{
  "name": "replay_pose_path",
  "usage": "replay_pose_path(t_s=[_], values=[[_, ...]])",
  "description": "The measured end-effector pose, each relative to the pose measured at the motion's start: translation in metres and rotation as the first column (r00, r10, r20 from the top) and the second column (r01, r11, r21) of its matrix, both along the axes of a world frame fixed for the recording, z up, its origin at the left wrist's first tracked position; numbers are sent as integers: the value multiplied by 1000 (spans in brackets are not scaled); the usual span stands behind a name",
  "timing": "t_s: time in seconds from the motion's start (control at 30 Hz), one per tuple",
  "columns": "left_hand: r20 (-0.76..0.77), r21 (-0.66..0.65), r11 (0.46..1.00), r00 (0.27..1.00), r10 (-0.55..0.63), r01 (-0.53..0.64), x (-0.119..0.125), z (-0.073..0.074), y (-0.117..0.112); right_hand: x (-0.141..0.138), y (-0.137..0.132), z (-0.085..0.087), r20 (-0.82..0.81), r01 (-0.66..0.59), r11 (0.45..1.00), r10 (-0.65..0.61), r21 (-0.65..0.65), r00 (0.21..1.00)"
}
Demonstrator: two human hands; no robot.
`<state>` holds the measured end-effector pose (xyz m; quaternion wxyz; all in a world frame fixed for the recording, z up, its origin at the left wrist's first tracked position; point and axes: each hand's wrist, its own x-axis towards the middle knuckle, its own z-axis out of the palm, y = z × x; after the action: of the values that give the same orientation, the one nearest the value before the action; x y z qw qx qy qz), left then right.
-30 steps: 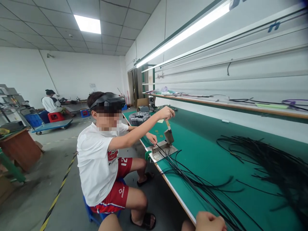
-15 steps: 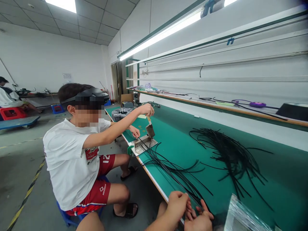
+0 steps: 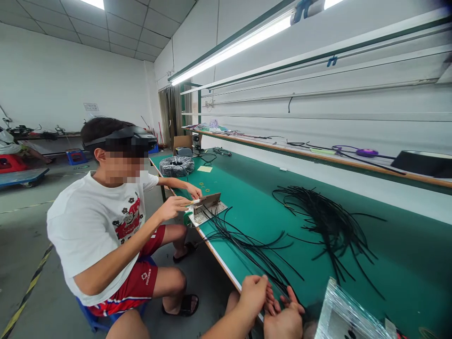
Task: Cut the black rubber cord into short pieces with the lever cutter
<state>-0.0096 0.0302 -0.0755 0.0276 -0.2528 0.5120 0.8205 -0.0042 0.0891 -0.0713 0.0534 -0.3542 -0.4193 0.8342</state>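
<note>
My left hand [image 3: 252, 296] and my right hand [image 3: 284, 322] are close together at the bottom of the view, at the front edge of the green-topped workbench [image 3: 240, 181]. The left hand's fingers are curled, while the right hand's fingers are spread. A bunch of thin black cables [image 3: 247, 247] runs down to my hands, but whether either hand grips one is hidden. Farther right lies a second pile of black cables [image 3: 328, 221]. A crinkled transparent plastic sheet [image 3: 348, 310] stands just right of my right hand.
A seated co-worker [image 3: 102, 226] works a small metal bench cutter [image 3: 206, 205] on the bench. Behind it sits a black cable coil [image 3: 176, 165]. A wooden shelf [image 3: 318, 157] runs along the wall, holding cables and a black container [image 3: 422, 164].
Both my hands have come into view beside the cables. The co-worker's raised hand has come down to the cutter, its handle now lowered. The view has turned left.
</note>
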Motion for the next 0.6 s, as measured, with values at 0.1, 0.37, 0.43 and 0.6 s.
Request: replay_pose_path(t_s=[0.1,0.37,0.43,0.6], values=[[-5,180,981,997,78,-76,1,-2,-2,1,-1,2,-7,11,1000,-11,2,1000],[-20,288,952,993,116,-105,1,-8,-3,3,-3,8,-34,15,999,-17,-37,999],[-22,275,957,995,102,-93,1,-7,-3,4,-3,10,-18,17,998,-18,-57,1000],[29,230,968,995,99,-103,-1,-3,-3,5,-5,14,-17,27,998,-28,-51,999]])
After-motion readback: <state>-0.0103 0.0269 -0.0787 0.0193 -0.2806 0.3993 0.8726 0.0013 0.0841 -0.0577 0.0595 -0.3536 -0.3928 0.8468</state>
